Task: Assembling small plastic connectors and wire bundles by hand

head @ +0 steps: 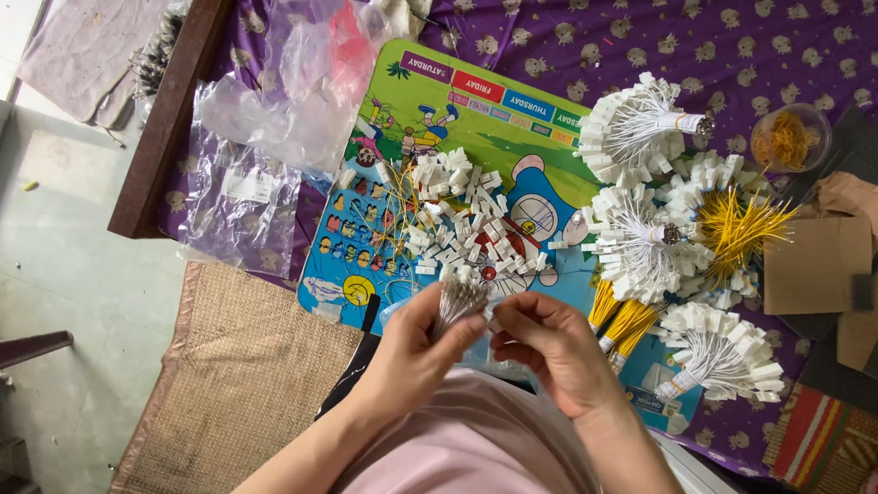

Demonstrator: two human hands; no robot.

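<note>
Along the left edge, bare floor (82, 302) meets a woven mat (233, 384), and above it clear plastic bags (265, 137) lie crumpled over the dark wooden edge of a bed (169, 119) covered in purple patterned cloth (750, 46). Just right of the bags, a colourful cartoon board (439, 119) serves as the counter, with a loose heap of small white connectors (462, 224) scattered over its middle and a few yellow wires beside them. Below the heap, the left hand (412, 357) has its grip closed around a bundle of thin pale wires (457, 297), whose ends stand up out of the fist. Close beside it, the right hand (553, 352) curls its fingers inward with the fingertips near the bundle; whether they pinch a wire I cannot tell. Farther right lie tied fans of white-tipped wires (640, 123), yellow wire bunches (736, 229), a small bowl (791, 137) of orange bits, and brown cardboard (814, 265).
</note>
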